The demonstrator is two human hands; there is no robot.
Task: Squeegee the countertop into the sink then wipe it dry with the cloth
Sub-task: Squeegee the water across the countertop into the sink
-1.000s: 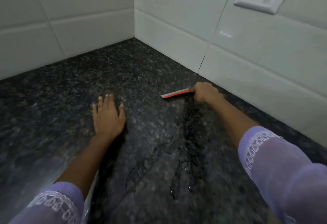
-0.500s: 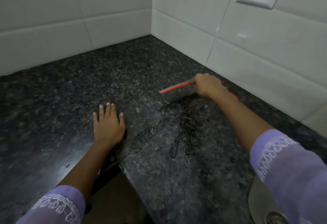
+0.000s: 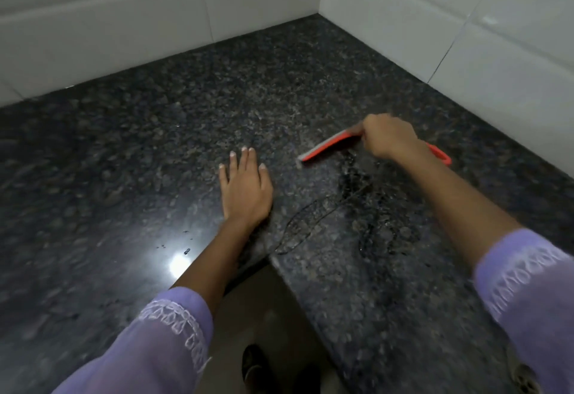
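A person's right hand (image 3: 389,138) grips a squeegee (image 3: 329,145) on the wet bench (image 3: 155,176) near the tiled corner, left hand (image 3: 245,188) flat beside it; steady pressure and one long pull toward the sink (image 3: 528,378) should carry the puddle (image 3: 357,207).

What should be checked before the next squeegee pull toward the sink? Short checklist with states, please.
1. Right hand grips the squeegee: ok.
2. Blade lies flat on the countertop: cannot tell, blurred.
3. Water streaks lie on the near side of the blade: ok.
4. Left hand rests flat, beside the streaks, off them: ok.
5. Sink drain in view at the lower right: ok.
6. Cloth ready: cannot tell, none in view.
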